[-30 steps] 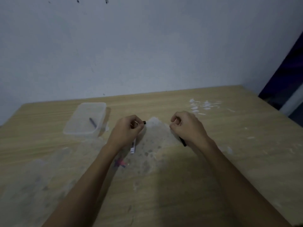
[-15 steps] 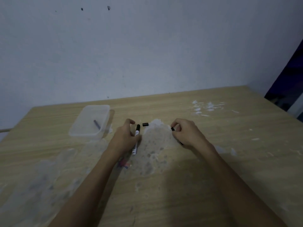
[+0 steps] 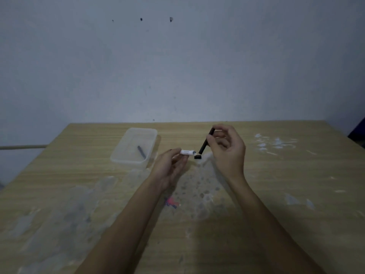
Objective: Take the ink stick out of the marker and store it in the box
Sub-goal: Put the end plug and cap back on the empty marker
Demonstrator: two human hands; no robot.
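My left hand point(image 3: 169, 165) grips the white marker body point(image 3: 187, 152), which lies roughly level with its open end toward the right. My right hand point(image 3: 229, 151) pinches a thin black ink stick point(image 3: 205, 142), tilted, with its lower end close to the marker's open end. A small black cap point(image 3: 198, 157) rests on the table just below that gap. To the left stands a clear plastic box point(image 3: 150, 133) with a dark stick point(image 3: 141, 151) lying inside it.
The wooden table point(image 3: 296, 184) carries pale smeared patches across its middle and left, and white flecks point(image 3: 274, 144) at the back right. A small pink and blue scrap point(image 3: 172, 202) lies under my left forearm. A grey wall rises behind the table.
Both hands have lifted off the table. My left hand picked up the white marker body, and my right hand raised the black ink stick up and clear of it. The cap stayed on the table.
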